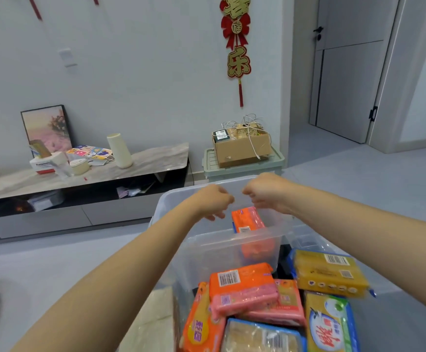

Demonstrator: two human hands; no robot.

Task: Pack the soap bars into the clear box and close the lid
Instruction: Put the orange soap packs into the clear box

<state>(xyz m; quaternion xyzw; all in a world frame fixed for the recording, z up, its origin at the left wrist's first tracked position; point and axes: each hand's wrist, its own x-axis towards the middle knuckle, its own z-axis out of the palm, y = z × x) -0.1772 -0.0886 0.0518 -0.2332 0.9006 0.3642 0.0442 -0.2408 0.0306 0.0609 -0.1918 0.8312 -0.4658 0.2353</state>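
Head view. Nearest: wrapped soap bars [242, 290] heaped at lower right, orange, pink, yellow. Beyond: clear box [207, 252], one orange bar [248, 219] upright inside. Farthest: left hand [214, 201] and right hand [265, 191], curled, at raised lid [234, 189]; grip unclear.

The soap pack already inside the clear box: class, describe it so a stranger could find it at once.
Find the clear box beneath both hands. One orange soap pack stands upright inside, against the far wall. Every other pack lies outside, piled in front of the box.
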